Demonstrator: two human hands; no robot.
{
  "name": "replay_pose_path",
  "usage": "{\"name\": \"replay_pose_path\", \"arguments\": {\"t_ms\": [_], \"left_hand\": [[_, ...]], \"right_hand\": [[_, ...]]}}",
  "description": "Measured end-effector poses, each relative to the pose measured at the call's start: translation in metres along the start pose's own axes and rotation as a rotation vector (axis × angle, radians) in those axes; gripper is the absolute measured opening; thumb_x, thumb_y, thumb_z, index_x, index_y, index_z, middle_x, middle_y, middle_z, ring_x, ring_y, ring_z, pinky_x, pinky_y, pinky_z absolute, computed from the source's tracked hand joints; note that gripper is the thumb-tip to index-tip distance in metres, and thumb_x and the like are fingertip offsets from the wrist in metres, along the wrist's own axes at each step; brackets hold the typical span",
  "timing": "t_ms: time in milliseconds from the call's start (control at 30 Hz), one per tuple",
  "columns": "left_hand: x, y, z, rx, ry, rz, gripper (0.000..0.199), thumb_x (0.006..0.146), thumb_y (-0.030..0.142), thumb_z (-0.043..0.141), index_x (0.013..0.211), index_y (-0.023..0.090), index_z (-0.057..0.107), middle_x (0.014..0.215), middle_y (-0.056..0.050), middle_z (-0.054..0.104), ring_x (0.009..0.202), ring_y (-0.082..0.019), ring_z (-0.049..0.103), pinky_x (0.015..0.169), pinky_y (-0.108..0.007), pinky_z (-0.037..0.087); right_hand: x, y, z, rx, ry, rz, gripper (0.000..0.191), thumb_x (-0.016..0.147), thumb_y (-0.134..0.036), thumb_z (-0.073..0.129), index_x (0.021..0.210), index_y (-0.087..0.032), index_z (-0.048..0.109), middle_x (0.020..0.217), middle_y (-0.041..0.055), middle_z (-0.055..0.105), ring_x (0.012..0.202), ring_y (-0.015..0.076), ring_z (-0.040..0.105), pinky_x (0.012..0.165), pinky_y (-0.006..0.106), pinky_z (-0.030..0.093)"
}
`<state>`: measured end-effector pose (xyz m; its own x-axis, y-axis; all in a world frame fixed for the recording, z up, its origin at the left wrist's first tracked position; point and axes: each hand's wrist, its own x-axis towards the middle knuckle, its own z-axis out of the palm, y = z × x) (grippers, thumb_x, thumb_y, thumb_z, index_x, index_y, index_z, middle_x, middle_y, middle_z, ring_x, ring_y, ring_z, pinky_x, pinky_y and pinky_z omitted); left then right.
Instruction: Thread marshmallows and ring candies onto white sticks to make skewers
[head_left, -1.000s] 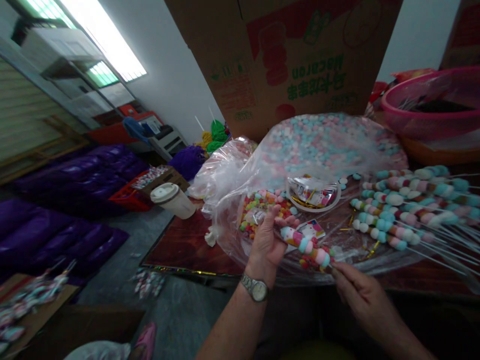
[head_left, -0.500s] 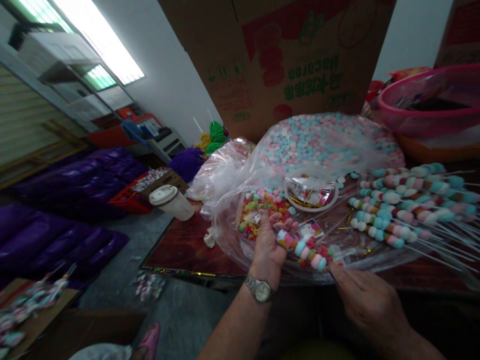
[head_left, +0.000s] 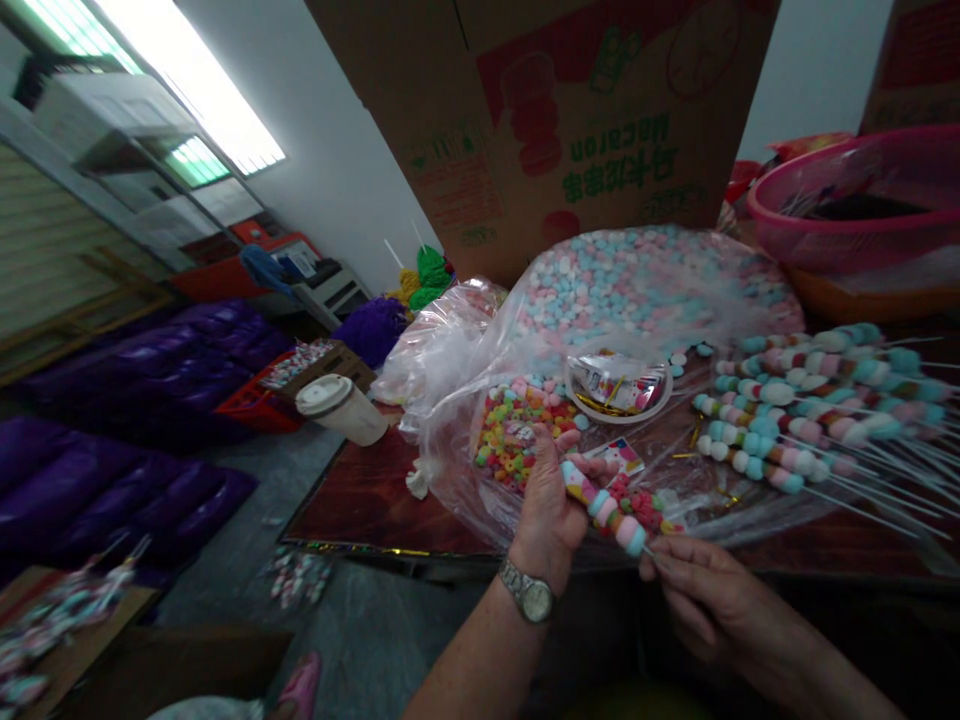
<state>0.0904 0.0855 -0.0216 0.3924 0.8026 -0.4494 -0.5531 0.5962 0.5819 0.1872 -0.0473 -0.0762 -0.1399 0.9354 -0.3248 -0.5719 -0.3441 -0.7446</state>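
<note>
A candy skewer (head_left: 609, 510) of pink, blue and white marshmallows slants between my hands. My right hand (head_left: 712, 595) pinches its stick just below the lowest blue piece. My left hand (head_left: 553, 500), with a watch on the wrist, is at the upper end, palm up, fingers apart around the printed wrapper there; the skewer leans against them. Colourful gummy rings (head_left: 510, 435) lie beyond my left hand, and red gummies (head_left: 634, 500) lie behind the skewer. A round clear-rimmed container (head_left: 619, 385) holds wrappers and gold ties. Finished-looking skewers (head_left: 795, 420) are piled at the right.
A big plastic bag of marshmallows (head_left: 630, 280) stands before a cardboard box (head_left: 600, 120). A lidded cup (head_left: 343, 410) is at the table's left edge. A pink basin (head_left: 847, 230) sits at the back right. Purple bags (head_left: 112, 480) lie on the floor.
The skewer has shifted slightly right and down with both hands. My left fingers have opened around its upper end, and my right fingers now show more clearly on the stick.
</note>
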Motion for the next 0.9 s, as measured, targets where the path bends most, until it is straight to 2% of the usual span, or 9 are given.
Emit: {"name": "replay_pose_path", "arguments": {"t_ms": [67,133,267,333,400,567,700,800,900], "left_hand": [[-0.002,-0.001,0.003,0.008,-0.015,0.03,0.051,0.07,0.061,0.059,0.091,0.015,0.054,0.047,0.003,0.052,0.048,-0.016,0.058,0.06,-0.032,0.051],[-0.003,-0.002,0.006,0.021,0.004,0.052,0.051,0.07,0.062,0.059,0.091,0.015,0.053,0.048,0.003,0.052,0.047,-0.016,0.057,0.058,-0.032,0.05],[-0.001,-0.007,0.004,0.065,0.116,0.076,0.05,0.067,0.062,0.062,0.083,0.016,0.05,0.047,0.002,0.052,0.049,-0.018,0.059,0.051,-0.029,0.048],[0.002,-0.008,0.001,0.073,0.155,0.096,0.05,0.066,0.062,0.063,0.078,0.016,0.049,0.045,0.001,0.051,0.049,-0.018,0.059,0.048,-0.026,0.047],[0.004,-0.008,-0.002,0.083,0.183,0.089,0.049,0.066,0.062,0.063,0.074,0.016,0.048,0.045,0.0,0.052,0.047,-0.018,0.059,0.044,-0.023,0.044],[0.003,-0.009,0.001,0.104,0.223,0.063,0.047,0.067,0.06,0.063,0.071,0.016,0.046,0.045,0.0,0.051,0.044,-0.017,0.057,0.041,-0.023,0.043],[-0.002,-0.018,0.003,0.148,0.19,0.076,0.049,0.063,0.06,0.066,0.068,0.015,0.047,0.045,0.001,0.051,0.043,-0.016,0.055,0.046,-0.028,0.048],[-0.003,-0.014,-0.004,0.205,0.091,0.014,0.047,0.064,0.057,0.068,0.066,0.014,0.05,0.049,0.0,0.053,0.044,-0.015,0.055,0.053,-0.032,0.051],[0.002,0.004,-0.014,0.148,-0.049,-0.09,0.04,0.067,0.048,0.07,0.082,0.014,0.056,0.073,-0.007,0.064,0.063,-0.019,0.063,0.065,-0.036,0.052]], "right_hand": [[0.001,0.003,0.008,0.07,0.016,-0.017,0.032,0.08,-0.049,0.057,0.081,-0.018,0.054,0.034,-0.0131,0.026,0.028,0.004,0.014,0.03,0.015,0.016],[0.003,0.008,0.012,-0.046,0.143,-0.123,0.031,0.084,-0.049,0.053,0.083,-0.018,0.055,0.035,-0.0117,0.028,0.028,0.0053,0.018,0.03,0.016,0.02],[0.005,0.016,0.002,-0.856,0.501,-0.712,0.023,0.089,-0.034,0.048,0.094,-0.017,0.063,0.066,0.0034,0.064,0.056,0.0147,0.058,0.053,0.022,0.046],[0.004,0.015,-0.008,-1.276,0.594,-1.015,0.021,0.089,-0.021,0.047,0.1,-0.015,0.064,0.085,0.0077,0.068,0.074,0.0183,0.063,0.068,0.026,0.047],[0.001,0.009,-0.015,-1.589,0.632,-1.151,0.024,0.088,-0.012,0.044,0.102,-0.012,0.064,0.083,0.0085,0.068,0.071,0.0186,0.062,0.068,0.028,0.045],[-0.004,-0.004,-0.013,-1.912,0.558,-1.194,0.029,0.088,-0.004,0.037,0.097,-0.007,0.064,0.068,0.0078,0.063,0.058,0.0174,0.056,0.059,0.031,0.04],[0.001,0.006,-0.009,-1.79,0.497,-1.213,0.028,0.088,-0.005,0.037,0.101,-0.007,0.062,0.077,0.01,0.067,0.065,0.0177,0.061,0.061,0.029,0.043],[0.002,0.011,-0.01,-1.45,0.487,-1.041,0.025,0.09,-0.013,0.039,0.104,-0.011,0.06,0.087,0.0093,0.068,0.074,0.0165,0.063,0.066,0.024,0.047],[-0.002,0.004,-0.009,-1.092,0.37,-0.668,0.025,0.092,-0.029,0.041,0.094,-0.015,0.062,0.075,0.0037,0.065,0.068,0.015,0.061,0.06,0.02,0.047]]}}
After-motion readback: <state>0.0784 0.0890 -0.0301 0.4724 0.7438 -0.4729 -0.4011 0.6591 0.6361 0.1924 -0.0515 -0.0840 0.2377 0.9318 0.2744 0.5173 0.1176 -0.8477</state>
